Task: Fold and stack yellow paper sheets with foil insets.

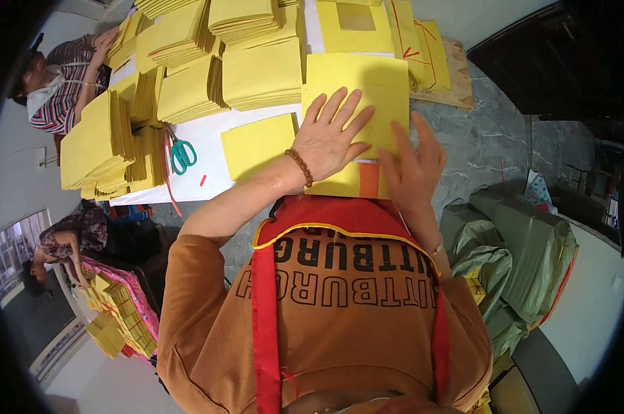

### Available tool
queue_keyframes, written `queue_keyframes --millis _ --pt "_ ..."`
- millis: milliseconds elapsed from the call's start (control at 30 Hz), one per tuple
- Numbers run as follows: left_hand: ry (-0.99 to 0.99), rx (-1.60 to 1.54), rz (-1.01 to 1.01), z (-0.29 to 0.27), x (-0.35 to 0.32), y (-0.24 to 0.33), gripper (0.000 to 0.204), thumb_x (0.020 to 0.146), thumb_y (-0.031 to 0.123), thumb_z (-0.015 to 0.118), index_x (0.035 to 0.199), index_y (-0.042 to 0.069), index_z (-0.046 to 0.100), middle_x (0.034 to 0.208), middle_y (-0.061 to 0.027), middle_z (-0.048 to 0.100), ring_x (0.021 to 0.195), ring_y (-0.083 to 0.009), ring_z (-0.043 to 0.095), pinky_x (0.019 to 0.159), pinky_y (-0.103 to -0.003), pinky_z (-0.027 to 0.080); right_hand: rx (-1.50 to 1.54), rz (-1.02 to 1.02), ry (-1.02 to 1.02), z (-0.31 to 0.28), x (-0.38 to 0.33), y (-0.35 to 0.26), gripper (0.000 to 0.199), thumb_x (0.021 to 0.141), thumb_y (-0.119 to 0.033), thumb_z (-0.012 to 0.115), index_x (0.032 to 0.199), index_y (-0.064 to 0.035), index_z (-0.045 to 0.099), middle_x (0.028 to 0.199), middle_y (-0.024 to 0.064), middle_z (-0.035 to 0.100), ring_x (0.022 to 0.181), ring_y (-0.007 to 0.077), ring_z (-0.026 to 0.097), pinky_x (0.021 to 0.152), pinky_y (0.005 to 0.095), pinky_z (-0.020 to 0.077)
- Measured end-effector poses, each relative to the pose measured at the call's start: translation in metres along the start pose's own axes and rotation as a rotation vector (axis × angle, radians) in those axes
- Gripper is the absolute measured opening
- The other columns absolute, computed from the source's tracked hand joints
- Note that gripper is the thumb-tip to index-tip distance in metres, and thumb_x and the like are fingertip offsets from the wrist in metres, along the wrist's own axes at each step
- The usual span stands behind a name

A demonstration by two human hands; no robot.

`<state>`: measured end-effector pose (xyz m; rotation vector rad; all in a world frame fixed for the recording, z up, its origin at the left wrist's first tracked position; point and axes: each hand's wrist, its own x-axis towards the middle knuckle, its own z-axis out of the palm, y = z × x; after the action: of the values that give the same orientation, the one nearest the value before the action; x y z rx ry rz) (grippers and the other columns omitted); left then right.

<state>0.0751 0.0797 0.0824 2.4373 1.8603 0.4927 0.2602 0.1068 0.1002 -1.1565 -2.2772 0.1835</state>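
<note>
My left hand point(333, 138) lies flat with fingers spread on a large yellow paper sheet point(357, 72) at the table's near right edge. A beaded bracelet is round that wrist. Beside the sheet's right edge, my right hand point(420, 169) has its fingers apart and slightly bent; nothing shows in it. Whether its fingertips touch the paper, I cannot tell. Below my left hand, an orange-red strip point(369, 181) lies across the yellow paper near my body. A smaller yellow sheet or thin pile point(257, 145) rests on the white tabletop to the left.
Thick stacks of folded yellow paper point(264, 72) fill the table's far side and left. Green-handled scissors point(183, 157) and a red strip point(170, 176) lie near the left stacks. Green wrapped bales point(526, 255) stand at right. Two people work at left, one handling yellow paper.
</note>
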Motion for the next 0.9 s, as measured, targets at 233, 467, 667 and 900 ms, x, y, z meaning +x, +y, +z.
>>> queue_keyframes --millis 233,467,667,900 --pt "0.026 0.008 0.056 -0.006 -0.002 -0.005 0.055 0.085 0.043 0.053 0.129 0.011 0.045 0.138 -0.0146 0.036 0.127 -0.0328 0.031 0.104 -0.047 0.024 0.017 -0.163 -0.383 0.002 -0.020 0.011 0.057 0.084 -0.042 0.054 0.130 -0.0088 0.046 0.141 0.0079 0.036 0.133 0.0286 0.028 0.104 0.0599 0.0132" --pt "-0.034 0.141 0.253 -0.013 -0.005 0.009 0.062 0.075 0.035 0.060 0.124 -0.002 0.048 0.121 -0.0189 0.049 0.107 -0.0301 0.046 0.086 -0.038 0.040 0.421 -0.062 -0.477 -0.002 -0.017 0.026 0.059 0.088 -0.042 0.048 0.136 -0.0081 0.038 0.142 0.0092 0.035 0.134 0.0293 0.026 0.108 0.0499 0.0165" --pt "0.052 0.088 0.123 -0.007 0.001 0.013 0.052 0.068 0.011 0.059 0.118 -0.001 0.053 0.105 -0.0157 0.059 0.091 -0.0285 0.058 0.070 -0.034 0.049 1.215 0.307 -0.173 -0.001 -0.016 0.054 0.059 0.096 -0.042 0.034 0.138 -0.0008 0.029 0.137 0.0175 0.039 0.127 0.0296 0.039 0.105 0.0409 0.0287" --pt "0.470 -0.127 -0.116 -0.072 -0.092 -0.042 0.045 0.074 -0.001 0.054 0.119 0.002 0.055 0.114 -0.0159 0.060 0.102 -0.0323 0.058 0.087 -0.037 0.048 1.131 0.374 -0.116 0.007 -0.027 0.058 0.055 0.098 -0.039 0.031 0.136 0.0008 0.031 0.134 0.0184 0.042 0.121 0.0301 0.045 0.100 0.0412 0.0344"
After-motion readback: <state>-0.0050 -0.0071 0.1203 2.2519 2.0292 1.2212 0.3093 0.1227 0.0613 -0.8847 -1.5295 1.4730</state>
